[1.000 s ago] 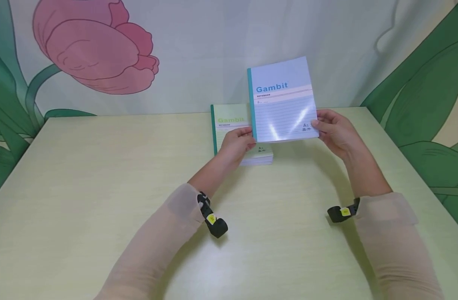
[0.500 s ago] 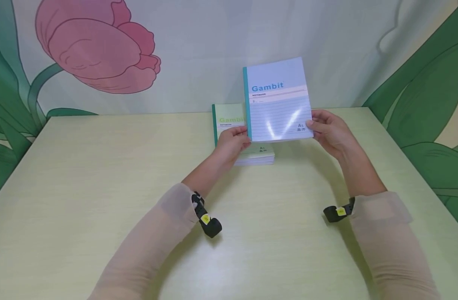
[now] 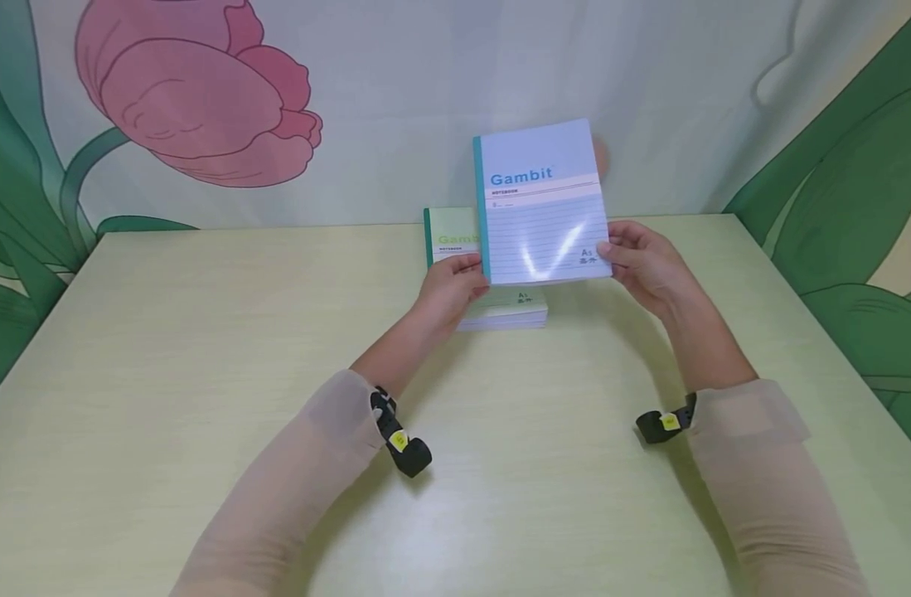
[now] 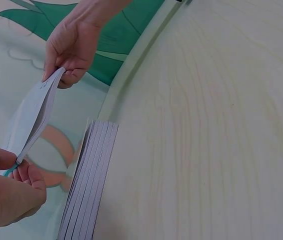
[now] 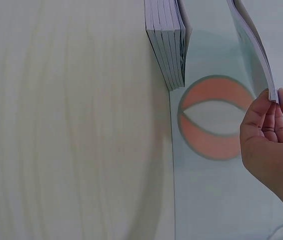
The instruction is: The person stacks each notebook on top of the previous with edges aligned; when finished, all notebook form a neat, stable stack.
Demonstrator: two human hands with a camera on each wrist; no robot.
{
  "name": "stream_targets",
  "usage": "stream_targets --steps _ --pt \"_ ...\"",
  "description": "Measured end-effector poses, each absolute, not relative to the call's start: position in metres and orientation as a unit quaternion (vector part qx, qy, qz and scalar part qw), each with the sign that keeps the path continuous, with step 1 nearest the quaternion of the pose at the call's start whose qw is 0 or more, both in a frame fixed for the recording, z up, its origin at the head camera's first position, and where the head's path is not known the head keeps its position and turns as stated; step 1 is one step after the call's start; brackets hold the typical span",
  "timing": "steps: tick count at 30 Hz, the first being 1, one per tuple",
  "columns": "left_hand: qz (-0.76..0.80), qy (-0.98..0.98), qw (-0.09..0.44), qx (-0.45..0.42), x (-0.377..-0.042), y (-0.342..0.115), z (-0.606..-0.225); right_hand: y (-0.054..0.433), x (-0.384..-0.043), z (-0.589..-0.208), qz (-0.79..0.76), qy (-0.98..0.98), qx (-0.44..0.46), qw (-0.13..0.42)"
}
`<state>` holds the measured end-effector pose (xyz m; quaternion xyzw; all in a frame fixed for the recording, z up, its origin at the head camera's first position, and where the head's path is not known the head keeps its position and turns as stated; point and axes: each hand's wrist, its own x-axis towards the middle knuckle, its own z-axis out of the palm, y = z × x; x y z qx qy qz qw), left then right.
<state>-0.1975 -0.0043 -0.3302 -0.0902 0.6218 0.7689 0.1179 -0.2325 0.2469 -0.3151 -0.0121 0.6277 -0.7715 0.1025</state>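
A blue notebook [image 3: 542,207] marked "Gambit" is held up between both hands, its cover facing the head camera and its teal spine on the left. My left hand [image 3: 449,290] pinches its lower left corner by the spine. At the lower right edge, my right hand [image 3: 647,265] pinches it with the thumb on the cover. Below and behind it lies a stack of notebooks [image 3: 511,318], the top one with a green cover, partly hidden by the blue notebook and my left hand. In the left wrist view a gap shows between the blue notebook [image 4: 31,112] and the stack [image 4: 89,175].
The stack stands near the back edge of the pale wooden table [image 3: 201,373]. Behind the table hangs a white curtain [image 3: 395,108] printed with a pink flower [image 3: 194,99]. Green leaf shapes [image 3: 865,191] show at the right side.
Both hands have moved the blue notebook a little to the left, so it covers more of the green notebook's title. The grip of each hand stays the same.
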Motion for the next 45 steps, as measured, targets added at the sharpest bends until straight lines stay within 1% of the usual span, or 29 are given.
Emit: stream_targets --steps 15,32,45 --pt "0.772 0.618 0.106 -0.1 -0.196 -0.016 -0.336 0.235 -0.234 -0.323 -0.784 0.609 -0.034 0.112" --pt "0.791 0.594 0.09 -0.116 -0.192 -0.031 -0.337 0.214 -0.237 -0.328 -0.778 0.615 -0.024 0.128" --pt "0.793 0.589 0.095 -0.125 -0.188 -0.04 -0.334 0.206 -0.239 -0.33 -0.773 0.62 -0.028 0.134"
